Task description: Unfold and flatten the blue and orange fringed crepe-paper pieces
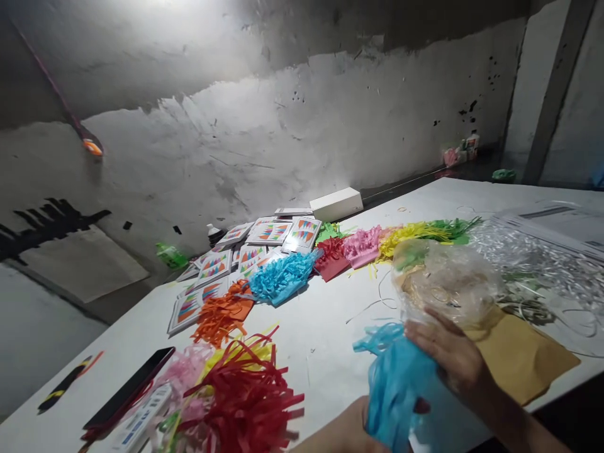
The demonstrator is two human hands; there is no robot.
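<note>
A fringed bundle of blue tissue paper [394,384] is close in front of me, its cut strips pointing up and to the left. My left hand [361,428] is closed around its lower left side, partly cut off by the bottom edge. Against the bundle's upper right lies my right hand [450,352], fingers stretched out and touching the paper. Beyond that hand are a clear plastic bag [443,283] with rubber bands and a brown paper envelope [519,352]. To the left sits a pile of fringed red tissue paper [255,402], with pink and yellow beside it.
Fringed orange [224,314], blue [283,277], red [333,258], pink [362,246] and yellow [406,238] bundles form an arc across the white table. Behind them are picture-printed packs [268,231] and a white box [336,203]. A phone [132,387] and a cutter knife [66,384] lie left; silvery strips [528,251] lie right.
</note>
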